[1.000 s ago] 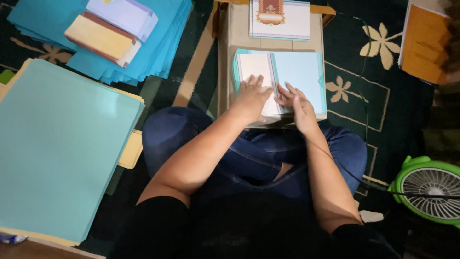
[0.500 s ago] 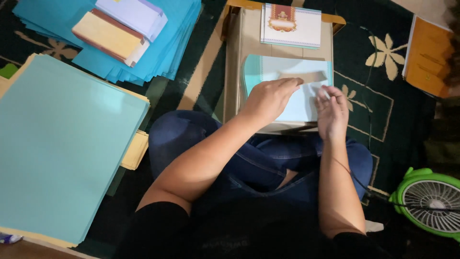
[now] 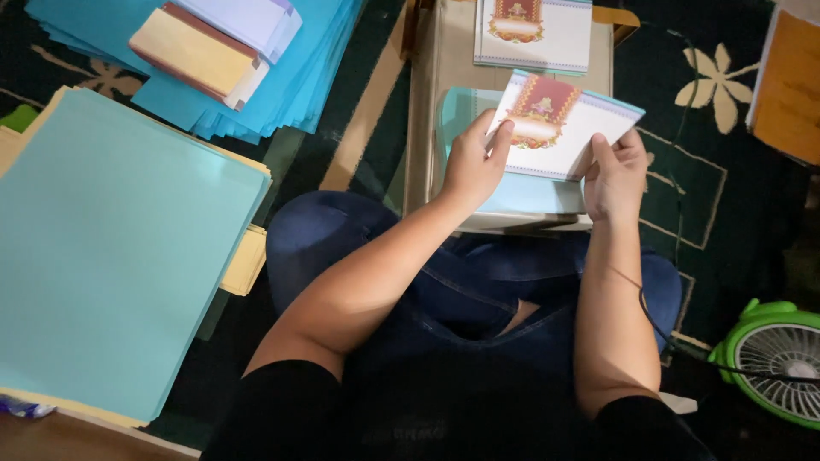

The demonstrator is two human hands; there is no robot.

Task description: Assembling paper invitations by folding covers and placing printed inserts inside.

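Observation:
Both hands hold up a folded white card (image 3: 559, 128) with a red and gold emblem and a pale blue border. My left hand (image 3: 472, 162) grips its left edge, thumb on top. Gripping the card's lower right corner is my right hand (image 3: 615, 175). The card hovers tilted over a light blue sheet (image 3: 530, 192) lying on a small beige table (image 3: 427, 111) above my crossed legs in blue jeans. A stack of the same emblem cards (image 3: 534, 34) lies at the table's far end.
A big stack of pale teal sheets (image 3: 111, 248) lies at the left. Brighter blue sheets (image 3: 282, 94) with a tan packet (image 3: 192, 53) and a pale packet on top sit at the upper left. A green fan (image 3: 773, 358) stands lower right; an orange stack (image 3: 790, 85) upper right.
The hands were pressing the blue sheet flat on the table; now they have folded it shut and lifted it, showing the printed emblem face. The view has shifted a little.

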